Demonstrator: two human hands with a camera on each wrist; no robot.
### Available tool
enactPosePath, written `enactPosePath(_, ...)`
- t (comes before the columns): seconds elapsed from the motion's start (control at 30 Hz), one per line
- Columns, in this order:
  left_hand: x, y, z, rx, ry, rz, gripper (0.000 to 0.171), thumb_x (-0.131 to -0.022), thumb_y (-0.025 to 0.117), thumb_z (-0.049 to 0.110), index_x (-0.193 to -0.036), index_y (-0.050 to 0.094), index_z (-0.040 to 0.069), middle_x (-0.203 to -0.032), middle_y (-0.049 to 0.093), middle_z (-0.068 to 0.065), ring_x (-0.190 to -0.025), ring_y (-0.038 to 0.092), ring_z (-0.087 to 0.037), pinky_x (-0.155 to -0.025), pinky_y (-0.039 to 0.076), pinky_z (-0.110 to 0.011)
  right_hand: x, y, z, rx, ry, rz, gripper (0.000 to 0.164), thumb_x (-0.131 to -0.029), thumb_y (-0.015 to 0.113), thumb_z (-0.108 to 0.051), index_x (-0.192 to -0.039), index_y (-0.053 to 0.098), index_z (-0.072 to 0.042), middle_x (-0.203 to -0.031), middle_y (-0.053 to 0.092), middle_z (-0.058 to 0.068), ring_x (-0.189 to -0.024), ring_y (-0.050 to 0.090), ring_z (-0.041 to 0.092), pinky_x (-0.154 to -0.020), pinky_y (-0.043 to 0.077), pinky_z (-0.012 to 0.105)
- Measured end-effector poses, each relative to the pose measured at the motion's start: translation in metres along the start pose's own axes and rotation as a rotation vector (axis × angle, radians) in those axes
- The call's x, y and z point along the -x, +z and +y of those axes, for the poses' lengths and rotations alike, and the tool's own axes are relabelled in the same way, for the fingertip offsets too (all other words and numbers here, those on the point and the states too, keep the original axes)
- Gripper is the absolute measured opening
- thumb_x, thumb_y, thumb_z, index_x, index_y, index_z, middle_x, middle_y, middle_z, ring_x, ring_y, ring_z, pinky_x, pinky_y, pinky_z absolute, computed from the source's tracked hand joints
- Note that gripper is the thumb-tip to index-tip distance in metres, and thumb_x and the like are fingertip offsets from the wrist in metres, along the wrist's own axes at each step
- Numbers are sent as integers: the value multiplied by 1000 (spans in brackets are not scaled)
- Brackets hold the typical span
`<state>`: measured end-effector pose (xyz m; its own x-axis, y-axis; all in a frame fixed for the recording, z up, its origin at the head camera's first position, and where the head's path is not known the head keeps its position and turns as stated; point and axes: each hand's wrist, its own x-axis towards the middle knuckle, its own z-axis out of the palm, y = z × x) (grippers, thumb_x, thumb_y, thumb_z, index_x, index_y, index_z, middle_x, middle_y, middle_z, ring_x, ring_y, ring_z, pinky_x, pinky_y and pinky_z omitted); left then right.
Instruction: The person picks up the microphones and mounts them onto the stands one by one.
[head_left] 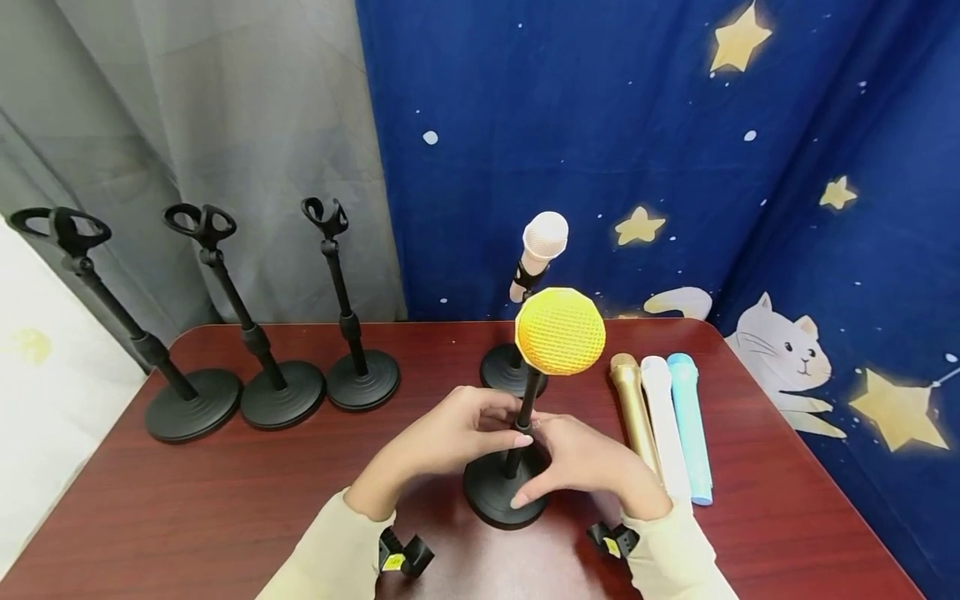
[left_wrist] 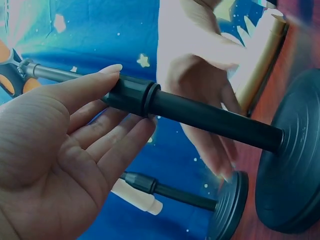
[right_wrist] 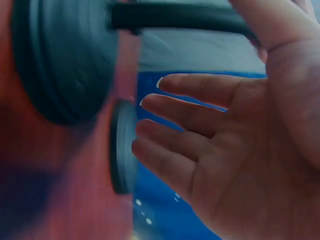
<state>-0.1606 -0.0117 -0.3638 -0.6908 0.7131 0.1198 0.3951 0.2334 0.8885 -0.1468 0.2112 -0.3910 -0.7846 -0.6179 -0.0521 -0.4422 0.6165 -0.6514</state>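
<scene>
A black microphone stand (head_left: 501,498) stands upright near the table's middle, topped by a microphone with a yellow mesh head (head_left: 560,332). My left hand (head_left: 455,435) holds its pole at the collar (left_wrist: 132,95), thumb on one side and fingers on the other. On the pole's right my right hand (head_left: 579,460) is spread with its thumb apart from the fingers. The right wrist view shows its fingers (right_wrist: 200,112) straight beside the pole, not wrapped round it. Behind it, a pale pink microphone (head_left: 542,242) sits tilted in a second stand (head_left: 497,371).
Three bare microphone stands (head_left: 193,406) (head_left: 282,396) (head_left: 363,381) line the back left of the table (head_left: 315,492). On the right lie a gold microphone (head_left: 636,408), a white microphone (head_left: 666,425) and a light blue microphone (head_left: 692,429). Curtains (head_left: 562,125) hang behind the table.
</scene>
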Motion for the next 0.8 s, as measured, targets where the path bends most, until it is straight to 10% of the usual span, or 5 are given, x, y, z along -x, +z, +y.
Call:
enactPosePath(0.5,1,-1,-1,41,24,-83,29,-99,66,19,-128,68,13,-125,72,-2,-112,68,-9,-98,53,-21,-10,22,-11,202,83,-34,92,-61,98,-27,-140,56,-8,-137,63,9,-122,61,23,-103,51,40)
enactPosePath(0.8,-2,1,-3,47,33,-82,26,-99,67,17,-123,69,10,-118,74,-4,-104,69,-7,-97,54,-20,-9,27,-9,197,119,-18,111,-54,101,-30,-149,47,-9,-159,32,20,-131,55,28,-106,49,42)
